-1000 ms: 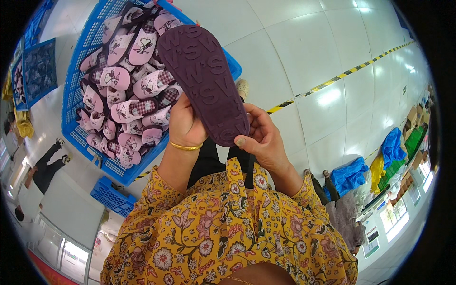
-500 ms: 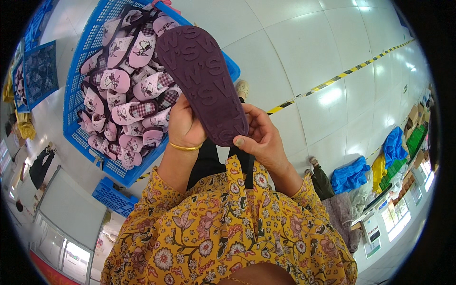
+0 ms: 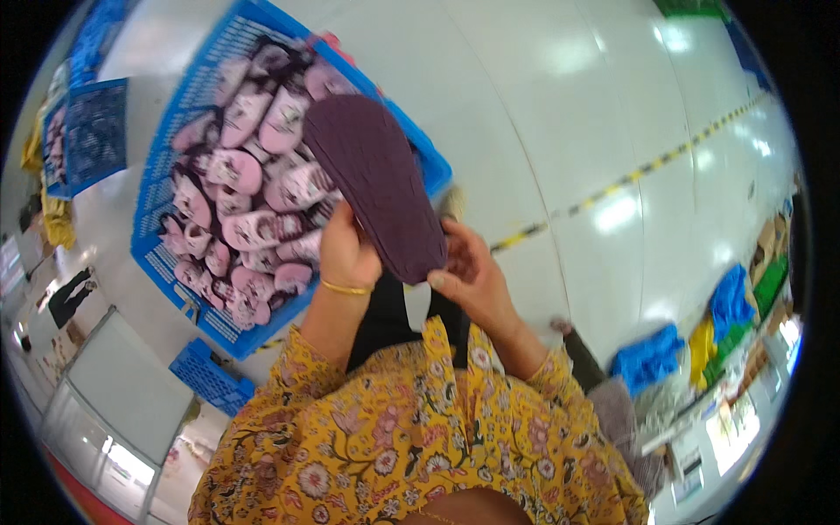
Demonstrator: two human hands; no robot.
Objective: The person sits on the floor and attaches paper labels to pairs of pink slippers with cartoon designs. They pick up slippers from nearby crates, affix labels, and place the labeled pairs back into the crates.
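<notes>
A dark purple slipper (image 3: 376, 179) is held up in front of me, its sole facing me and its toe end pointing up and left. My left hand (image 3: 348, 249) grips it along its left edge; some of those fingers are hidden behind it. At the lower right end, my right hand (image 3: 470, 269) pinches the heel between thumb and fingers. Beyond the slipper, on the left, a big blue plastic crate (image 3: 147, 223) is filled with pink slippers (image 3: 234, 171) that have printed fronts and checked linings. The slipper's upper is out of sight.
A black-and-yellow floor stripe (image 3: 612, 182) crosses the pale floor on the right. Another blue crate (image 3: 98, 131) stands far left, and a smaller blue basket (image 3: 210, 374) sits lower left. Blue bags (image 3: 647, 357) lie at right near a person's leg (image 3: 582, 354).
The slipper has moved slightly down and right in the picture and is tilted a little, so its sole looks darker. Both hands keep their hold. The whole scene has shifted and blurred.
</notes>
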